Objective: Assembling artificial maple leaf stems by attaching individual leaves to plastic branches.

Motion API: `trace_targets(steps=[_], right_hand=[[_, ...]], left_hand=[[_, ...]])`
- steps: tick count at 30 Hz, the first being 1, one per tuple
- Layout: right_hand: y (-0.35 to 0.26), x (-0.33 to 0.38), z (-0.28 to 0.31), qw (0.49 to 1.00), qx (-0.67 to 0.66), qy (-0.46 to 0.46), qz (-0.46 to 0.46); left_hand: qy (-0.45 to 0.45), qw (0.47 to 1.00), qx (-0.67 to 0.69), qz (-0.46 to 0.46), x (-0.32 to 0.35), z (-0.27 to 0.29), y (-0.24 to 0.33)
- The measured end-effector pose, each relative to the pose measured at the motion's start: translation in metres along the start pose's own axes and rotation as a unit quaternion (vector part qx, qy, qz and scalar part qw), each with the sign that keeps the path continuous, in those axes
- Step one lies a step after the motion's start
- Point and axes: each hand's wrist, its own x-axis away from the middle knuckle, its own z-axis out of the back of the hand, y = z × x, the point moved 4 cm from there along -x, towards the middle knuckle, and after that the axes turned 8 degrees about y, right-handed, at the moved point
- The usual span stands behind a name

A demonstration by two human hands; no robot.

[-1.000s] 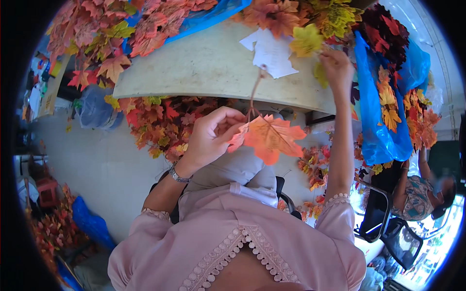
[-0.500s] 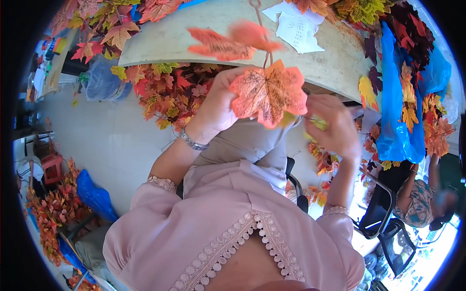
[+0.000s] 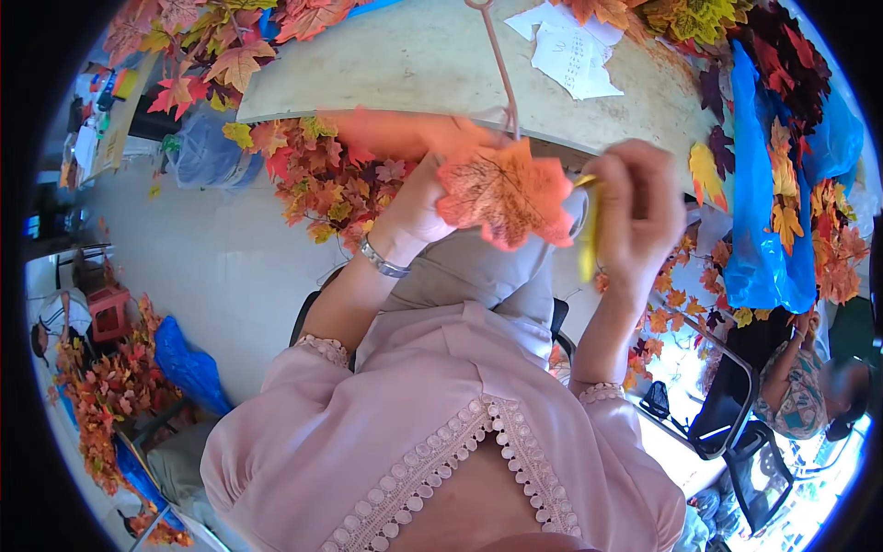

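My left hand (image 3: 418,207) grips an orange artificial maple leaf (image 3: 506,191) on a thin brown stem (image 3: 501,69) that rises toward the table. A second orange leaf (image 3: 405,138) blurs behind it. My right hand (image 3: 639,216) is close to the leaf's right edge and pinches a small yellow leaf (image 3: 587,230), which is motion-blurred. Both hands are raised above my lap, just in front of the pale tabletop (image 3: 405,69).
Heaps of red, orange and yellow artificial leaves (image 3: 313,179) lie under and around the table. Blue plastic bags (image 3: 759,212) hang at the right. White paper sheets (image 3: 570,51) lie on the table. Another person (image 3: 809,391) sits at the lower right beside black chairs (image 3: 731,419).
My right hand came down from the table's far side to beside the orange leaf, now with a yellow leaf in it. My left hand kept the orange leaf and shifted slightly.
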Motion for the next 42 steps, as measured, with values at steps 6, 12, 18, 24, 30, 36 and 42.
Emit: trace_targets(steps=[6,12,18,24,30,36,42], right_hand=[[-0.046,0.039,-0.049,0.97,0.002,-0.115,0.214],[-0.044,0.037,-0.034,0.98,-0.087,-0.161,0.082],[0.004,0.024,-0.019,0.989,-0.103,-0.055,-0.09],[0.046,0.016,-0.015,0.948,-0.195,0.08,-0.239],[0.037,0.029,-0.027,0.936,-0.234,-0.104,-0.24],[0.007,0.023,-0.026,0.961,-0.245,-0.046,-0.121],[-0.021,0.031,-0.044,0.982,-0.01,-0.083,0.168]], left_hand=[[-0.01,0.986,-0.154,0.069,-0.025,0.005,-0.006],[-0.006,0.998,-0.056,-0.023,-0.005,-0.022,0.005],[-0.009,0.987,0.161,-0.003,-0.002,-0.003,-0.007],[-0.14,0.921,0.362,0.012,-0.01,-0.022,0.023],[-0.134,0.93,0.338,0.05,-0.008,-0.014,0.005],[0.059,0.983,-0.115,-0.13,0.004,0.005,0.0],[0.062,0.872,-0.419,-0.246,-0.004,-0.005,-0.014]])
